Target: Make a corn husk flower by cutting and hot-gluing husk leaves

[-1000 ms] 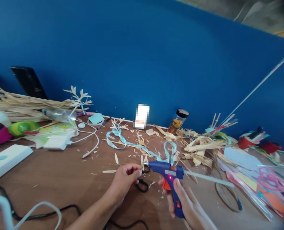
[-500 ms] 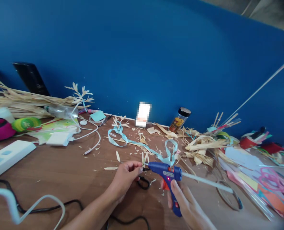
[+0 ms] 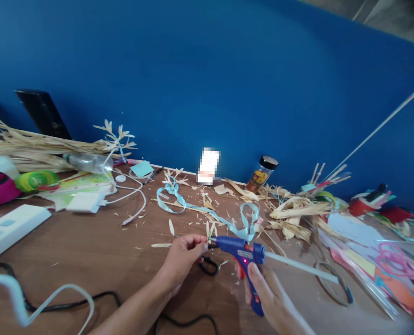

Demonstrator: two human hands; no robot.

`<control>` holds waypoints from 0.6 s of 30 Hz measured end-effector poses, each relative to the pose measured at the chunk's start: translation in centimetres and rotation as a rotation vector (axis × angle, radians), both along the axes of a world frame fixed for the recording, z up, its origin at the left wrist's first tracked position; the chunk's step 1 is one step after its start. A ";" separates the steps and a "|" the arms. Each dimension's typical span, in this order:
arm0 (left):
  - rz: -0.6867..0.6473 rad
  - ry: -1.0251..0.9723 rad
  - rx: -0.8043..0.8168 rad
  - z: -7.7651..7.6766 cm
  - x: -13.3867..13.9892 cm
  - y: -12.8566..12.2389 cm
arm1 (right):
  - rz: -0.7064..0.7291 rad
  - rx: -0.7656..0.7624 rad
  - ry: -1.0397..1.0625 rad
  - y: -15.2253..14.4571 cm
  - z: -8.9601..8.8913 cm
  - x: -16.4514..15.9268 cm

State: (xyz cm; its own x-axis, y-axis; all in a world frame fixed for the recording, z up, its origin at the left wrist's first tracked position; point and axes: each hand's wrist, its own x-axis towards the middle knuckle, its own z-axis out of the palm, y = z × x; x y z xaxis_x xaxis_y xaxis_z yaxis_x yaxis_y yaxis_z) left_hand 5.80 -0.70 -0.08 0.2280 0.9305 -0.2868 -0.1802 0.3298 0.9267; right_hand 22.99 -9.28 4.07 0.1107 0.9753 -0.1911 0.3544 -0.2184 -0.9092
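My right hand (image 3: 263, 284) is wrapped round the handle of a blue hot glue gun (image 3: 240, 249) with a small red light lit on its side. A long whitish glue stick (image 3: 301, 266) pokes out of its back end. The metal nozzle points left, at or touching a small flower of pale dried-husk petals (image 3: 210, 231). My left hand (image 3: 189, 253) pinches the base of this flower between thumb and fingers. Black scissors handles (image 3: 210, 266) lie on the table just below, partly hidden by my left hand. Loose petals (image 3: 171, 227) lie beyond the left hand.
Light blue ribbon (image 3: 210, 211) curls across the brown table (image 3: 130, 260) among husk scraps. A lidded jar (image 3: 262, 173) leans near the blue wall. Dried husks (image 3: 294, 209) and coloured papers (image 3: 363, 260) lie right; a power strip (image 3: 15, 230), cables and a white charger (image 3: 86, 201) lie left.
Almost nothing differs. Both hands, the glue gun and the flower keep their places; the camera view has shifted very slightly.
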 end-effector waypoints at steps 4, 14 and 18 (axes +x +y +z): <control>-0.008 0.005 -0.004 0.0 0.0 0.0 | 0.012 0.021 0.002 0.0 -0.3 0.0; -0.007 0.015 0.006 0.0 0.0 0.0 | -0.019 0.032 0.034 0.0 -0.6 0.0; -0.002 0.010 0.007 0.0 0.0 0.1 | -0.022 0.038 -0.001 -0.3 -0.7 0.0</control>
